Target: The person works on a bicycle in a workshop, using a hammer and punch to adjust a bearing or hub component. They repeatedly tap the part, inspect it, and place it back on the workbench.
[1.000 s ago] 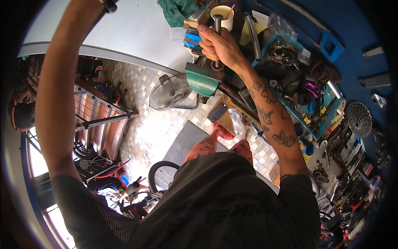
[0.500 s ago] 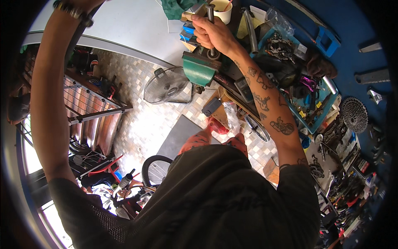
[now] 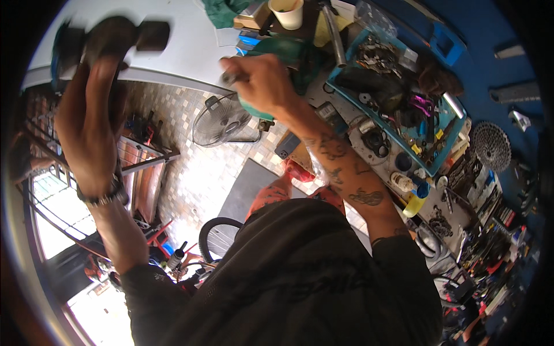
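Note:
At the upper left my left hand is raised and closed around a dark hammer. The hammer is blurred, its thick head lying crosswise beyond my fingers. My right hand is wrapped round a metal rod, whose round end sticks out past my thumb and forefinger. Most of the rod is hidden by my fist. The green bench vise sits just behind and below this hand, partly covered by it.
To the right, a teal tray holds bike parts and small tools. A white cup and a metal tube are at the back. A fan stands on the tiled floor. A cassette hangs on the blue wall.
My right hand has lifted the rod off the vise and drawn it left and nearer, tilting it. My left hand has come lower into view, bringing the hammer head into sight.

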Motion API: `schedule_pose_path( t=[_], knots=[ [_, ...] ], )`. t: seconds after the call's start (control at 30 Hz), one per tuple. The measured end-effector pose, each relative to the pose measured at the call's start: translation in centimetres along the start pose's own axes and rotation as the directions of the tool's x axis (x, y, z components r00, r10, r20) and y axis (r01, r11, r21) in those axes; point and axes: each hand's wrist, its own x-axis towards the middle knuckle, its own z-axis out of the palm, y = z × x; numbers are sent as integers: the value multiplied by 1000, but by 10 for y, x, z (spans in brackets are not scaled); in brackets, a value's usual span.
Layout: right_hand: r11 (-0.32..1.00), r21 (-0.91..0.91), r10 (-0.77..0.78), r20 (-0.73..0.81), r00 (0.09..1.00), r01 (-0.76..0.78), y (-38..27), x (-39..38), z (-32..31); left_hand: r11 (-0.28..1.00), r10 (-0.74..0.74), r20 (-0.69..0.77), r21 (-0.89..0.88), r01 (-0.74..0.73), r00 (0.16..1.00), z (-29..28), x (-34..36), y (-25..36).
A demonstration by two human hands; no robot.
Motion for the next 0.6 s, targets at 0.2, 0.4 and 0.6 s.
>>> schedule_pose_path(
  t=[0.2,0.4,0.6],
  knots=[
    [992,-124,9,-84,996,-19,2,-9,21,974,-228,32,1,228,973,-10,-40,-30],
    [991,-136,-1,-145,989,-19,3,-6,25,950,-311,55,-19,312,949,-15,-59,-48],
    [992,-124,1,-188,982,-25,5,-4,23,958,-287,88,17,286,954,-7,-62,-43]
  ],
)
